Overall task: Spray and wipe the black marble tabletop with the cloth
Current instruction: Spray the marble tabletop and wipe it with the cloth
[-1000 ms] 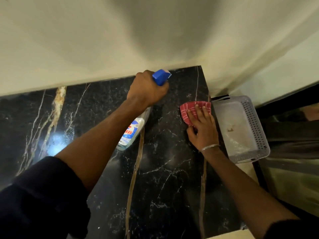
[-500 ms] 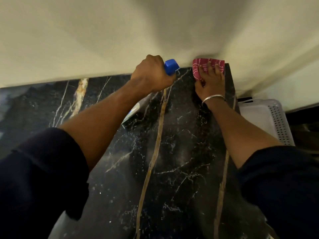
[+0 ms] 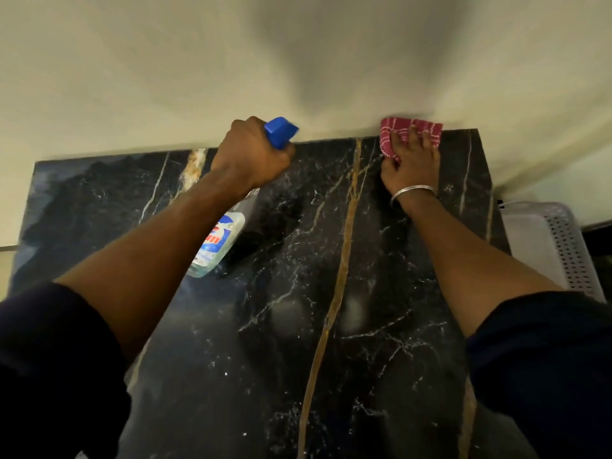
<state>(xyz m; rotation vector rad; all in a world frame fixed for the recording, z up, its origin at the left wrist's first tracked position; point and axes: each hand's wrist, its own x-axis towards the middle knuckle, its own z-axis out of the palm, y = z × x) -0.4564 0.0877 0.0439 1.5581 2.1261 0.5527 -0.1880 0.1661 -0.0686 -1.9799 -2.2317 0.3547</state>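
My left hand (image 3: 251, 154) was clamped round the neck of the spray bottle (image 3: 218, 243), tilted over the black marble tabletop (image 3: 265, 326). My right hand (image 3: 410, 160) pressed the cloth (image 3: 397, 134) flat with fingers spread, at the far edge against the wall. I judged the wiping partway done: the nearer marble showed pale specks and hazy patches left to clear
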